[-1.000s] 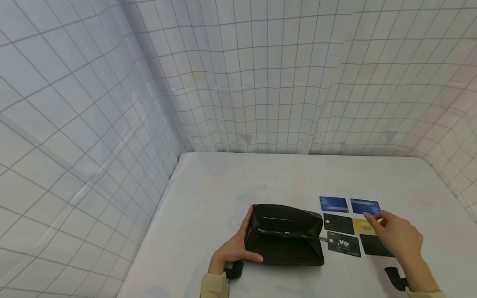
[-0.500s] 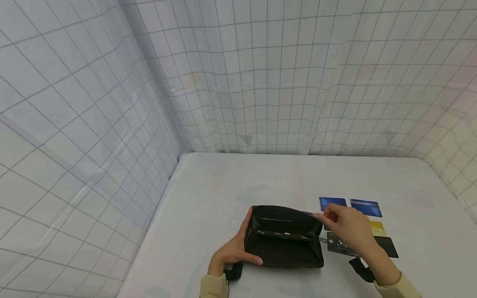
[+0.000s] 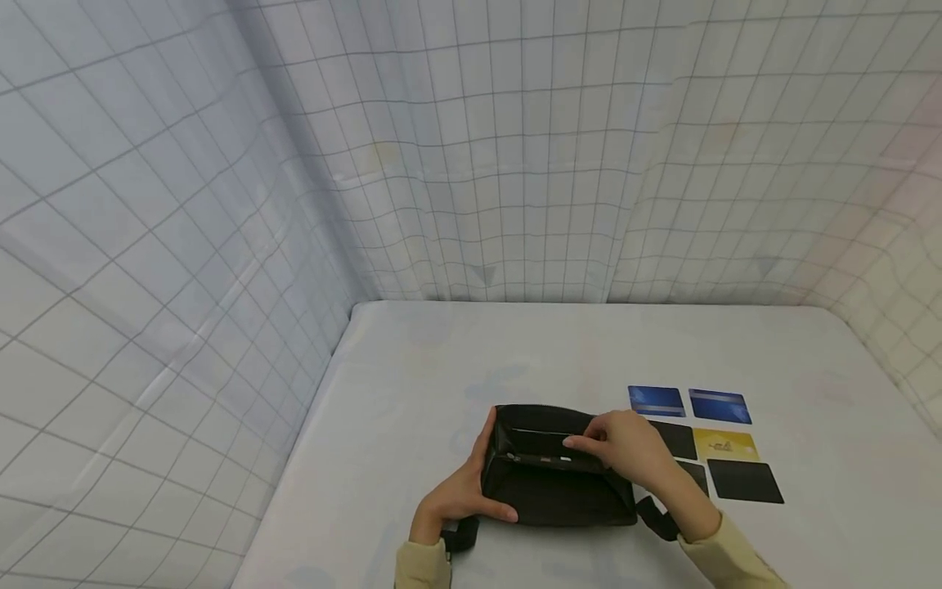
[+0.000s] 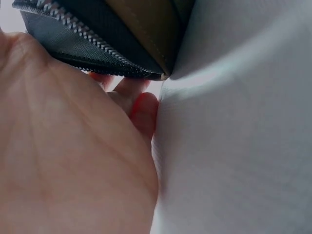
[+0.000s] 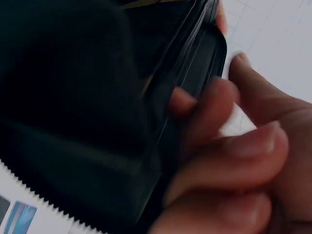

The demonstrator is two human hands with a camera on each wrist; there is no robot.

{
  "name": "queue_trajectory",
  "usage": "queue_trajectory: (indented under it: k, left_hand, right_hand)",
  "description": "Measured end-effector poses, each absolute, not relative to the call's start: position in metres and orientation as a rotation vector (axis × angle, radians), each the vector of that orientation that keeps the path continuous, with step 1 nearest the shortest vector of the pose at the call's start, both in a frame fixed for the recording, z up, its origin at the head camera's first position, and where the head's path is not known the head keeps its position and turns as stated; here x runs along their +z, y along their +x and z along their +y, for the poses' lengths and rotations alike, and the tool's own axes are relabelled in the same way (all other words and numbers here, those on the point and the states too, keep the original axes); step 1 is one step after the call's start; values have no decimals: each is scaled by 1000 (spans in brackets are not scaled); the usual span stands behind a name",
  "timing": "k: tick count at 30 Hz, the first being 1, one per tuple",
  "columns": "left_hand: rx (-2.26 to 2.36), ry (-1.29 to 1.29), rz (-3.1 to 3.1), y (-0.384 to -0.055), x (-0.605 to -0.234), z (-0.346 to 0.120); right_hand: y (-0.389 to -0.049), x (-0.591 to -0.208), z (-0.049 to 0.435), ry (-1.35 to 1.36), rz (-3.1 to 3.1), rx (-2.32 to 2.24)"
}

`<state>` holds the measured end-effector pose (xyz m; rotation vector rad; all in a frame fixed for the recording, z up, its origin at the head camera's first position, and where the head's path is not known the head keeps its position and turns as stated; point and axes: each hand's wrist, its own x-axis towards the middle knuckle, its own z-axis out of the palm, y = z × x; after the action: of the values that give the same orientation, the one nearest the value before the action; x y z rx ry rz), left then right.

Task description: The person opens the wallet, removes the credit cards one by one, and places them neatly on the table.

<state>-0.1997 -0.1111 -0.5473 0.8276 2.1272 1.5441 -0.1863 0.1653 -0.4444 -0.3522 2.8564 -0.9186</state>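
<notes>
A black zip-around wallet [image 3: 559, 507] stands spread open on the white table. My left hand [image 3: 458, 493] grips its left end, thumb on the near side and fingers around the far side; in the left wrist view the palm [image 4: 73, 141] lies below the zipper teeth [image 4: 92, 36]. My right hand [image 3: 625, 446] is over the wallet's right half, its fingertips inside by the middle divider. In the right wrist view its fingers [image 5: 234, 146] are loosely bent and blurred, with nothing visible between them. Small pale and orange edges show along the divider.
Right of the wallet lie two blue cards [image 3: 657, 401] in the far row, a yellow card [image 3: 724, 446] beside a partly covered black card [image 3: 677, 439], and a black card [image 3: 746, 481] beside another mostly hidden one. Grid-patterned white curtains [image 3: 471, 164] surround the table.
My right hand has moved left from above the cards, past the wallet's right end, to the inside of the wallet. My left hand keeps its grip on the wallet.
</notes>
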Motion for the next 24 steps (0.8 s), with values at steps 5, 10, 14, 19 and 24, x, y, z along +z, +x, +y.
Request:
queue_trajectory:
  k: [5,10,14,19,24]
  left_hand:
    - [1546,824,2120,-198,-543,-111]
    - [1535,840,2123,-199,-543,-112]
    - [1531,843,2135,-200,-547,-112]
    - [1535,846,2139,-200,-547,-112]
    - [1537,851,2130,-200,-547,-112]
  right_hand:
    - [-188,-446,151,-247,2916,-707]
    - [-192,-449,139,-266,3039,-499]
    - [-192,-452,134,-302,3109,-400]
    - [-192,-455,134,-306,3151,-392]
    - [-192,-457,134,-294,3178,-423]
